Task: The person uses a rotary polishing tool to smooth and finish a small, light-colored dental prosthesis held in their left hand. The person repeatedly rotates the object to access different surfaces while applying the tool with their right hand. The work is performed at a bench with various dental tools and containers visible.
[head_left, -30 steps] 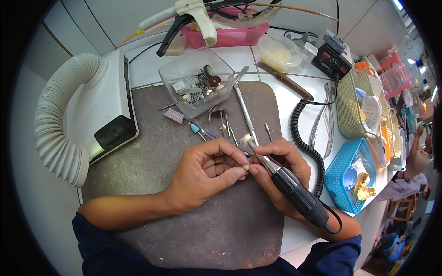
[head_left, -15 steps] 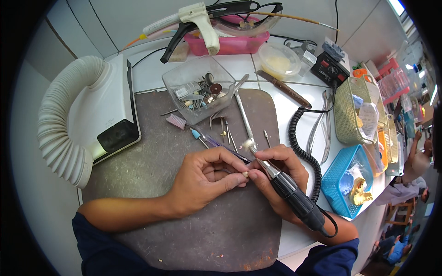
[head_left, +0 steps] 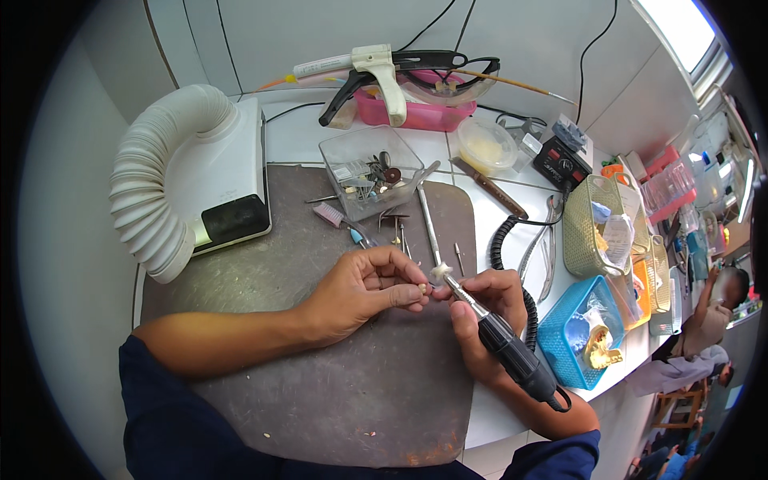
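Over the dark board, my left hand point(head_left: 356, 294) pinches a small tooth-coloured piece point(head_left: 422, 289) between thumb and fingertips. My right hand point(head_left: 490, 324) grips a black and silver rotary handpiece point(head_left: 512, 349), with a coiled black cord nearby. A whitish fuzzy tip point(head_left: 441, 272) sits at the handpiece's front end, a little above and right of the piece and apart from it. The right index fingertip is close to the left fingertips; its thumb lies along the near side of the handpiece. Fingers hide most of the small piece.
A clear tub of burs and discs point(head_left: 372, 180) stands beyond my hands, near a pink-bristled brush point(head_left: 328, 213) and a metal tool point(head_left: 430, 224). A white ribbed hose unit point(head_left: 148, 188) is at left. Baskets, including a blue one point(head_left: 564, 340), line the right.
My right thumb has come away from the small piece, and the handpiece tip has drawn slightly back from it. The whole view has shifted a little.
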`<action>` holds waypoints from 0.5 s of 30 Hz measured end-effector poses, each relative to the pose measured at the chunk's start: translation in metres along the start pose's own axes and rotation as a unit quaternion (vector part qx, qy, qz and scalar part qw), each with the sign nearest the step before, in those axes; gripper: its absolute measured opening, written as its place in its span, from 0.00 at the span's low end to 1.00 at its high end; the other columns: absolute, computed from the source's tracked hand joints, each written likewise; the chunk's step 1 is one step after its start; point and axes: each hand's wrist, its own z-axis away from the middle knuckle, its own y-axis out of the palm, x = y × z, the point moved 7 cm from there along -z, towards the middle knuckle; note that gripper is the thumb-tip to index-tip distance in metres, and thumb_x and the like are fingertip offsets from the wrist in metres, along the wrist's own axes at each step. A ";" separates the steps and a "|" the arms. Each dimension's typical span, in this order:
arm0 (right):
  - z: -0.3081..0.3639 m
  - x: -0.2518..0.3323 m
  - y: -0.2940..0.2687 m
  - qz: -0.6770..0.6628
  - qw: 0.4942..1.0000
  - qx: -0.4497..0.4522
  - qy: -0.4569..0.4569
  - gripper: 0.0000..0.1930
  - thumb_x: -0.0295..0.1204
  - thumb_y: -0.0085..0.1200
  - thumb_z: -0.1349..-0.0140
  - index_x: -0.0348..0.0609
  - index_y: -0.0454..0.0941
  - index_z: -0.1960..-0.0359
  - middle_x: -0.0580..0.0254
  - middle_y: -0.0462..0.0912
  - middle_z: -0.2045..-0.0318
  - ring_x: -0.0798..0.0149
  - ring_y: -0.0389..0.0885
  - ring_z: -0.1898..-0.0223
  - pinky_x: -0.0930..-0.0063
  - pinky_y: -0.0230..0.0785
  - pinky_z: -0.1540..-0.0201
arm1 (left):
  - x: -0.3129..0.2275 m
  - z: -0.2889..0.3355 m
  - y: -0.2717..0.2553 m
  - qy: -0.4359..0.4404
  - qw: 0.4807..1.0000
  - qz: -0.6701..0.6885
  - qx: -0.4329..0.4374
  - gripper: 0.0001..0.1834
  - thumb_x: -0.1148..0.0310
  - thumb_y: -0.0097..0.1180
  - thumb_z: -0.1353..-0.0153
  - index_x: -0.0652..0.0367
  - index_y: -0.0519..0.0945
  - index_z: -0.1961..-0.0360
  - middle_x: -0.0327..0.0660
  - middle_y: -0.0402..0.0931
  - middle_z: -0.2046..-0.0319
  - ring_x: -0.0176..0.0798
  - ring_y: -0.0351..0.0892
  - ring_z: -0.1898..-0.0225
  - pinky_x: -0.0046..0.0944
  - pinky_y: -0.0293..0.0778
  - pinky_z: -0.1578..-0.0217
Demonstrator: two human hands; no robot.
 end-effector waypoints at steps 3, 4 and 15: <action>0.000 0.001 0.002 -0.016 1.000 0.001 0.005 0.12 0.20 0.55 0.42 0.36 0.64 0.60 0.50 0.79 0.63 0.63 0.80 0.58 0.73 0.72 0.54 | 0.003 0.000 -0.002 -0.001 1.000 0.013 0.002 0.08 0.79 0.57 0.42 0.64 0.73 0.62 0.44 0.77 0.63 0.34 0.79 0.62 0.31 0.77 0.59; -0.001 0.001 0.003 -0.016 1.000 0.004 0.007 0.12 0.20 0.55 0.42 0.36 0.64 0.60 0.50 0.79 0.63 0.63 0.80 0.58 0.73 0.71 0.54 | 0.003 0.000 -0.002 -0.001 1.000 0.019 0.003 0.08 0.79 0.57 0.42 0.63 0.73 0.62 0.44 0.77 0.63 0.34 0.79 0.62 0.31 0.77 0.59; -0.001 -0.002 0.001 -0.004 1.000 0.015 -0.024 0.14 0.18 0.57 0.45 0.37 0.64 0.61 0.48 0.79 0.65 0.64 0.81 0.60 0.75 0.71 0.57 | 0.006 0.000 -0.004 -0.018 0.999 0.037 -0.011 0.06 0.75 0.58 0.41 0.63 0.74 0.66 0.48 0.78 0.60 0.33 0.79 0.60 0.30 0.77 0.58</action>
